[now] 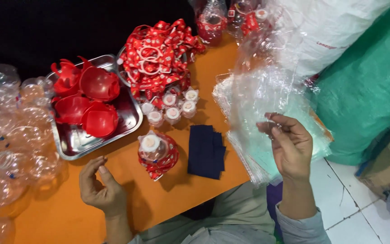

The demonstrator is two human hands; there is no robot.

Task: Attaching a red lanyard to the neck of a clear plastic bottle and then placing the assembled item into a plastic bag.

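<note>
My right hand (290,144) is raised over a stack of clear plastic bags (249,149) and pinches the edge of one clear bag (267,58) that hangs upward from its fingers. My left hand (99,187) rests on the orange table (68,212) with fingers loosely curled, holding nothing. Between the hands stands a small clear bottle with a white cap, wrapped in a red strap (158,154). A pile of dark blue cloth pieces (206,151) lies beside it.
A metal tray (80,142) holds several red bowl-shaped pieces (86,99). A heap of red straps with white rings (159,54) lies behind several small white-capped bottles (172,108). Clear plastic domes (5,135) crowd the left. Green sack (371,90) at the right.
</note>
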